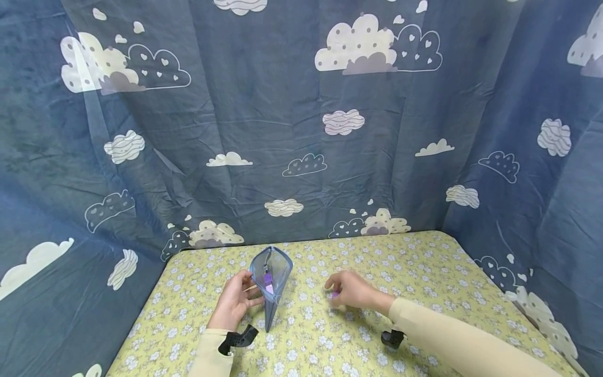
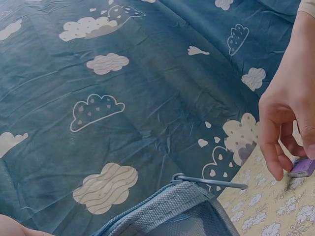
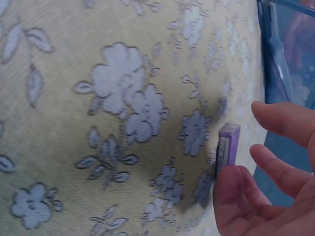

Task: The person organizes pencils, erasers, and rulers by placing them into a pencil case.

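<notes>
A blue mesh zip pouch (image 1: 282,256) stands with its mouth open toward me in the head view. My left hand (image 1: 235,298) holds it by its left side, the thumb near the rim and the fingers lower down. Inside the pouch lies a purple and pale item (image 1: 268,280). To the right, my right hand (image 1: 353,290) pinches a small purple box (image 3: 227,147) between its fingertips, just over the cloth. The same box (image 2: 302,167) shows below the right fingers in the left wrist view. The pouch's zipper pull (image 2: 211,182) sticks out at its top corner.
A yellow flowered cloth (image 1: 400,262) covers the table. Behind it and along both sides hangs a dark blue curtain (image 1: 282,131) with a cloud print. Black straps (image 1: 237,340) sit round both wrists.
</notes>
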`<state>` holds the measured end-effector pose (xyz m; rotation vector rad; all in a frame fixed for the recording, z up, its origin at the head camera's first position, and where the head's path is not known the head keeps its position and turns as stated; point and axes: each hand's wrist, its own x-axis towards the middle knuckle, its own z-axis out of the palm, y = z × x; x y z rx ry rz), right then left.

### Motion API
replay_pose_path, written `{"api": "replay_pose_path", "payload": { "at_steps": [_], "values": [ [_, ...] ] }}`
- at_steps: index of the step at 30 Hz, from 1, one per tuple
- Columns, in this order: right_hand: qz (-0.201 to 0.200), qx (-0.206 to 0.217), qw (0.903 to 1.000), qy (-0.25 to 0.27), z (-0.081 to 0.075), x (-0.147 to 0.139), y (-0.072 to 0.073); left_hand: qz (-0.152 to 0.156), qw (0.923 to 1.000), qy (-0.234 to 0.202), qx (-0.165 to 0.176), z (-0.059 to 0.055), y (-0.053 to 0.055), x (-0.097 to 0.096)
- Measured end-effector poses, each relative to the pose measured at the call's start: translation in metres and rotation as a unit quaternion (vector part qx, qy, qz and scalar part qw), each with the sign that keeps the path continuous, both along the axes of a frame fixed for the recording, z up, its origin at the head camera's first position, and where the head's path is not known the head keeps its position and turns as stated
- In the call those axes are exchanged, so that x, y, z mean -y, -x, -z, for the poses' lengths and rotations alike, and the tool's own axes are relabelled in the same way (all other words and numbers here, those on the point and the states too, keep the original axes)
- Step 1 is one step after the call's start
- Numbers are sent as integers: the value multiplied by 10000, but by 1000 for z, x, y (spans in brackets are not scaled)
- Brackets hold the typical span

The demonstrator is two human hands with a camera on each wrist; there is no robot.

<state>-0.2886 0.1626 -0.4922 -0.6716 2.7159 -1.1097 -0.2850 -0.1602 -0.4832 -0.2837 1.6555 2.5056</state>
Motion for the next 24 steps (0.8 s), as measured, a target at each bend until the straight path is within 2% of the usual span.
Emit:
{"api": "replay_pose_path", "payload": {
  "at_steps": [10,18,24],
  "values": [
    [-27,-268,9996,-39,9,-4,-2,-14,10000,-38,-41,-1,1,-1],
    [159,-162,9996,194,15,-8,-5,3,10000,-41,-7,-1,0,-1],
    [322,-192,9992,119,19,-9,-3,40,10000,-58,-33,-1,-1,0]
  ]
}}
